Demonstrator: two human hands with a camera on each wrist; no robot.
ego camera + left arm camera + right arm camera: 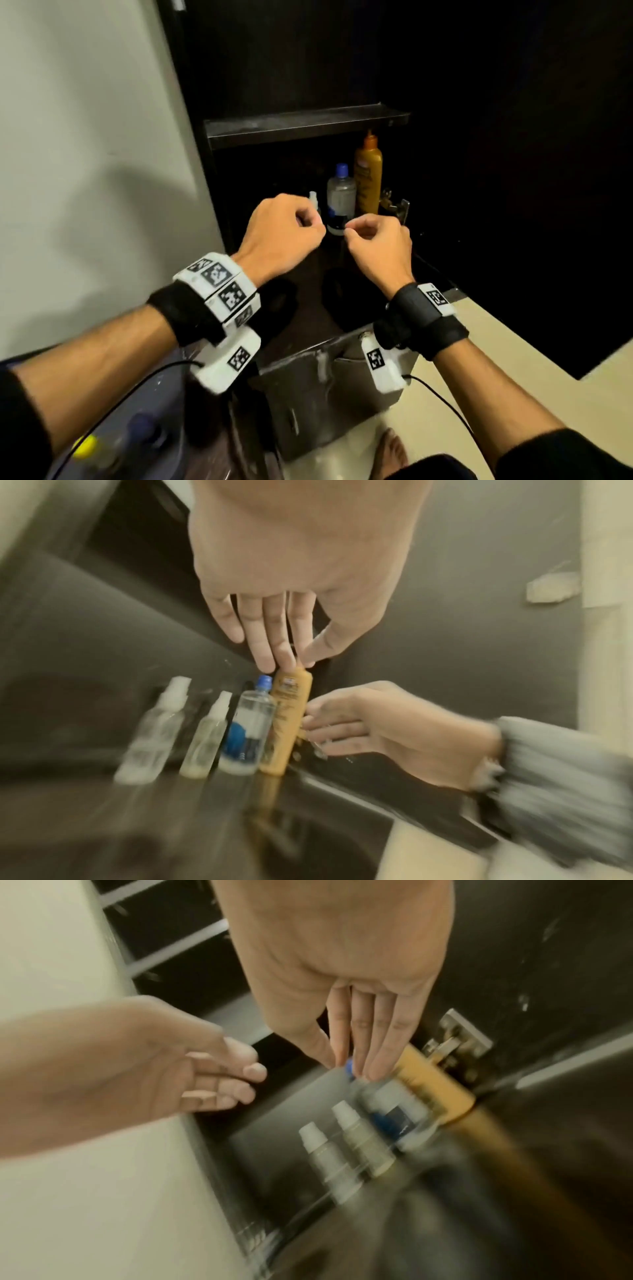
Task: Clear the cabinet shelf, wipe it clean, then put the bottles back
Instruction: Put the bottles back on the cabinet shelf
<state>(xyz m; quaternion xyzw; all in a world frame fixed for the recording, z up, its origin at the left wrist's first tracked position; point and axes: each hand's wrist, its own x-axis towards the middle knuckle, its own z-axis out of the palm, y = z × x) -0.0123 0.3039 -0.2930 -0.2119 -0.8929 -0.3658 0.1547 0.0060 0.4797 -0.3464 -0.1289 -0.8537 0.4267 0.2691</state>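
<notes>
Both hands up in front of the open cabinet (239, 85), neither holding anything. Left hand (279, 233): fingers loosely curled in the head view, empty; its wrist view shows them hanging relaxed, tips lining up with the top of the orange bottle (287, 723), but contact can't be confirmed through the blur. Right hand (378, 245): same story, loosely curled, nothing in it; in its wrist view the fingertips (373, 1069) sit over the blue cap (349, 1066), touching or not I cannot tell.

Four bottles stand upright in a row on the lower shelf (103, 818), packed close together toward the right side near the hinge (397, 205). Left to right in the left wrist view: clear spray bottle (150, 731), second smaller spray bottle (209, 737), clear bottle with a blue cap (248, 731), tall orange bottle. The orange one is rightmost, just beside the hinge.

Upper shelf (305, 123) above them carries nothing visible, surface looks dusty or streaked.

White wall (85, 154) to the left of the cabinet. Both wrist views heavily motion-blurred.
</notes>
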